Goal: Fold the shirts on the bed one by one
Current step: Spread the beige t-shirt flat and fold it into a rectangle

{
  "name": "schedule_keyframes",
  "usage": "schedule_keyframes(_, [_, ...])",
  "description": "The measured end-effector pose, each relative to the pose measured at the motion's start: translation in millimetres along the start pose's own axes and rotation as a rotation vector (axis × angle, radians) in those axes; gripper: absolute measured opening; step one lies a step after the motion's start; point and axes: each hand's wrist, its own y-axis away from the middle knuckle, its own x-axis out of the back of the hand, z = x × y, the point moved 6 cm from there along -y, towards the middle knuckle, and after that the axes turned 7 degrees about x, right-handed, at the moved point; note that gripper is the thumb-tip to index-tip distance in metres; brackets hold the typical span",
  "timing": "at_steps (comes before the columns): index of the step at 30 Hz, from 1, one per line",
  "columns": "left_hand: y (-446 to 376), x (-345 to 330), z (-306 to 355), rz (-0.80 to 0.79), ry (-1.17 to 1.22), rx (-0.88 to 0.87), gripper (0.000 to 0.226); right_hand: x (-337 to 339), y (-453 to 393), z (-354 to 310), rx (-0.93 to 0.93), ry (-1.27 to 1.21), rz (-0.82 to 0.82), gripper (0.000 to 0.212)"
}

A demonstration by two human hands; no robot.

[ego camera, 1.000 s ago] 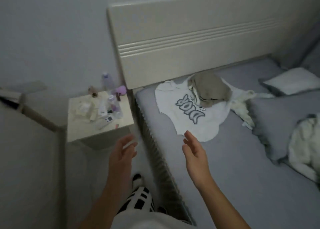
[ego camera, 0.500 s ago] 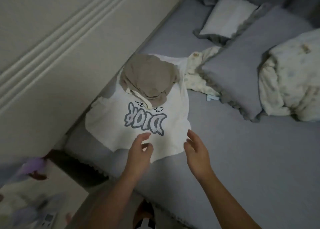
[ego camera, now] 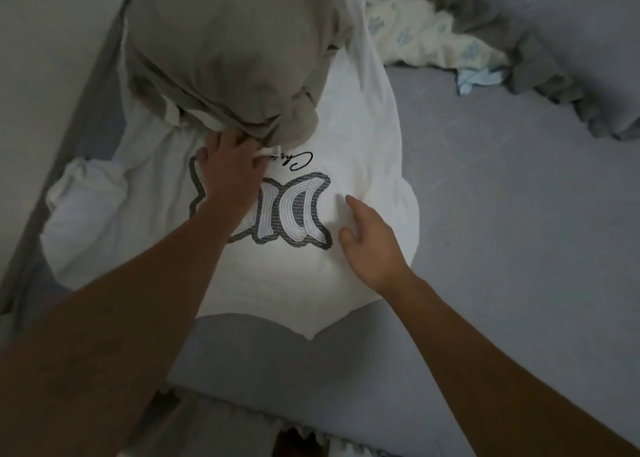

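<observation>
Head view: crumpled grey-brown cotton shirt (ego camera: pixel 228 51) lies atop a spread white printed T-shirt (ego camera: pixel 360 151) on the grey-sheeted bed (ego camera: pixel 519 248). Left hand (ego camera: pixel 230 171) pinches its lower edge; right hand (ego camera: pixel 372 240) spread, resting on white cloth. Judged light, limp, non-slippery — best taken at shoulders or hem.

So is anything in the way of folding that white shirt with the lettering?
Yes. A crumpled grey shirt lies on the white shirt's upper part. The left hand is at its lower edge; the right hand rests open on the white shirt.
</observation>
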Motion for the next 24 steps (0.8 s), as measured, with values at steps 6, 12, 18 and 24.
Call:
schedule_keyframes(6, [80, 78, 54, 0.103, 0.427, -0.089, 0.014, 23, 24, -45, 0.142, -0.041, 0.067, 0.070])
schedule_keyframes(12, [177, 131, 117, -0.095, 0.743, -0.231, 0.021, 78, 85, -79, 0.422, -0.109, 0.226, 0.077])
schedule_keyframes(18, [244, 121, 150, -0.235, 0.844, -0.306, 0.013, 112, 149, -45, 0.495, 0.214, 0.140, 0.017])
schedule_keyframes(24, [283, 58, 144, -0.237, 0.434, -0.222, 0.039, 156, 216, 2, 0.170, -0.314, 0.204, 0.022])
